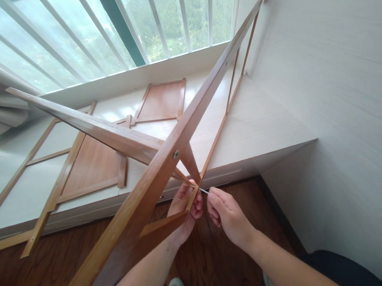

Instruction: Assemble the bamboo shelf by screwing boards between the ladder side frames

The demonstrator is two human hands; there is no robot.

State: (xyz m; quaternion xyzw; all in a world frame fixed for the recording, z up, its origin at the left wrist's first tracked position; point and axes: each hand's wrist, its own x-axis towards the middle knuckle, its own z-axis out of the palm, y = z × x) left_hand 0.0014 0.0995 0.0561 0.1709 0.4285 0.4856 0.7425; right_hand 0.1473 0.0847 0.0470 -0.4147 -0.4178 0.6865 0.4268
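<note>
A brown wooden frame (pixel 178 136) of long bars and thin rails slants across the view, joined to a second long wooden bar (pixel 115 133). My left hand (pixel 188 202) is closed around a thin lower rail beneath the joint; the rail covers part of its fingers. To the right of that rail, my right hand (pixel 227 210) pinches a thin metal rod (pixel 204 191), which looks like the shaft of a hex key. Its far end meets the rail between my hands; the rest is inside my fist. A round metal bolt head (pixel 176 154) shows on the nearer bar.
Two wooden panels (pixel 161 100) and a ladder-like wooden frame (pixel 47 162) lie on the white window ledge (pixel 251 124). A barred window (pixel 120 26) rises behind. White wall (pixel 339 82) stands at right, with dark wood floor (pixel 218 254) below.
</note>
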